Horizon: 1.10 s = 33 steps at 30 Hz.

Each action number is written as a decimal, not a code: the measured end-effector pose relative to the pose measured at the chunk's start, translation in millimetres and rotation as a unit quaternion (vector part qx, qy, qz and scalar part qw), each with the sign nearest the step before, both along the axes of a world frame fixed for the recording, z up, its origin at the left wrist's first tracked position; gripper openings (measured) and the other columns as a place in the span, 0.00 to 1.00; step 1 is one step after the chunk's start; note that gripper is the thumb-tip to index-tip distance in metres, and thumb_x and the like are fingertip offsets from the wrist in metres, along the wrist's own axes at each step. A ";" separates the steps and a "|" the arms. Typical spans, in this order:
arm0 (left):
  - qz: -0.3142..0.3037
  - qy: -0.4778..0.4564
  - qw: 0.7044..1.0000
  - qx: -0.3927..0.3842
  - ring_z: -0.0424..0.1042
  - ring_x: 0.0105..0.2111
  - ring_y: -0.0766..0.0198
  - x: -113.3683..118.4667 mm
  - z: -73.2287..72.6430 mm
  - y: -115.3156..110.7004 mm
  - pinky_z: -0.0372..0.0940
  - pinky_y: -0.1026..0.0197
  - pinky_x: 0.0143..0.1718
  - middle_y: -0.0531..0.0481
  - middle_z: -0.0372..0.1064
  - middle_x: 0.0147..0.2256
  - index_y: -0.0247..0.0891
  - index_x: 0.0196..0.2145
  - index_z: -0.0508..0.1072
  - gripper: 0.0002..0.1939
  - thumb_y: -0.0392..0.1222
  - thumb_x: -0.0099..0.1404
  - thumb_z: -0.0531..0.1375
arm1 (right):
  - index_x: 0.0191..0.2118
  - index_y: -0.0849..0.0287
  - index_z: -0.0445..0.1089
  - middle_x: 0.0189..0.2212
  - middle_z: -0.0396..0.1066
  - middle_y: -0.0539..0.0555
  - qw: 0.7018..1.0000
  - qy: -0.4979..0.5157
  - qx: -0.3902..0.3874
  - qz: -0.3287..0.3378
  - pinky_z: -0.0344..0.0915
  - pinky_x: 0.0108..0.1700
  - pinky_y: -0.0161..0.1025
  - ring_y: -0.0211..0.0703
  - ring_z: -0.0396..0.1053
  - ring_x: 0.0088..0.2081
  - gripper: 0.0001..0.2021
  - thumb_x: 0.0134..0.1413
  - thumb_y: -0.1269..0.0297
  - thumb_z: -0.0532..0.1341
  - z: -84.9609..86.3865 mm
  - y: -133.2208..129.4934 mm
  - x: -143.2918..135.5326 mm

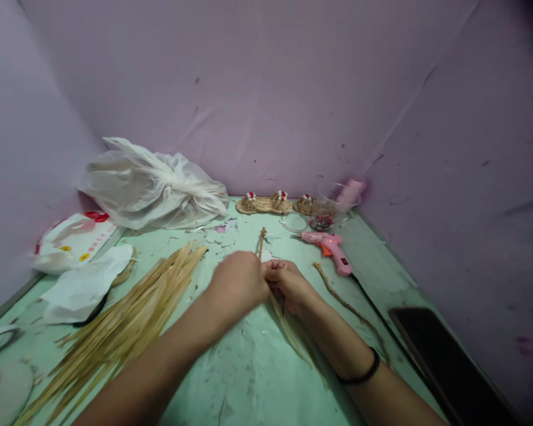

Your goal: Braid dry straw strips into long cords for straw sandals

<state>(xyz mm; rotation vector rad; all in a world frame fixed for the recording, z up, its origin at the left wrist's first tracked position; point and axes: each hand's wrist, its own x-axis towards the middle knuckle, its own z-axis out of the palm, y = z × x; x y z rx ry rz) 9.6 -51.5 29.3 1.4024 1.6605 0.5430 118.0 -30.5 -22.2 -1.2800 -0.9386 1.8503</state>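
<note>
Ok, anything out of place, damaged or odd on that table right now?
The green table is worn, its paint chipped and flaking around. The pink glue gun lies on its side with a light on. Both hands, left hand and right hand, grip the braided straw.

I count two hands, the left hand (pixel 238 285) and the right hand (pixel 288 285), at frame centre, and one pink glue gun (pixel 330 247) right of centre. Three small woven pieces (pixel 270 204) sit at the back, one white plastic bag (pixel 153 186) upper left, one bundle of straw strips (pixel 128 322) lower left.

Lilac cloth walls (pixel 266 89) close in on three sides; pale green, scuffed tabletop (pixel 249 378); dim, soft light.
</note>
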 end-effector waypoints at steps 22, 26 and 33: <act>0.024 -0.111 0.988 -0.105 0.45 0.07 0.74 -8.6 -28.8 22.7 0.38 0.68 0.09 0.58 0.46 0.05 0.35 0.09 0.58 0.08 0.31 0.40 0.53 | 0.25 0.62 0.72 0.21 0.70 0.54 0.794 -0.492 0.339 0.114 0.51 0.25 0.33 0.37 0.63 0.23 0.09 0.44 0.67 0.54 14.5 -8.4 12.3; 0.028 -0.115 0.988 -0.103 0.45 0.07 0.74 -5.6 -27.1 21.1 0.39 0.68 0.09 0.58 0.45 0.05 0.35 0.09 0.57 0.09 0.32 0.41 0.53 | 0.27 0.61 0.72 0.25 0.71 0.58 0.720 -0.601 0.329 0.113 0.49 0.25 0.35 0.42 0.65 0.26 0.10 0.46 0.66 0.54 29.2 -20.7 7.1; 0.018 -0.075 0.994 -0.079 0.46 0.08 0.74 -5.8 -27.7 21.4 0.40 0.68 0.10 0.57 0.47 0.06 0.34 0.10 0.60 0.06 0.30 0.40 0.53 | 0.26 0.61 0.73 0.25 0.71 0.59 0.701 -0.615 0.327 0.154 0.46 0.24 0.36 0.41 0.65 0.25 0.10 0.45 0.67 0.54 31.6 -15.4 13.4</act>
